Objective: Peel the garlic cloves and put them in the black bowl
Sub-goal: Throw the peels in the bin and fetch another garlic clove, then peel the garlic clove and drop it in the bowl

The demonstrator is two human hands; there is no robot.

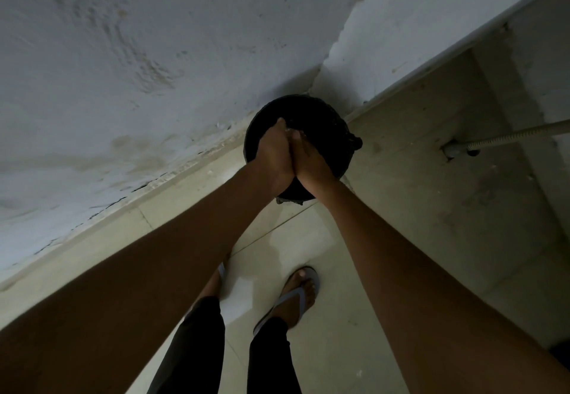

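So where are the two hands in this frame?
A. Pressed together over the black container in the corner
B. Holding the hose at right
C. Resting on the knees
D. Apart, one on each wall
A: the left hand and right hand meet side by side over the black container on the floor in the wall corner.

A pale tiled floor (385, 208) carries a round black container (324, 122) in the wall corner at twelve o'clock, and two sandalled feet (299, 291) at six o'clock.
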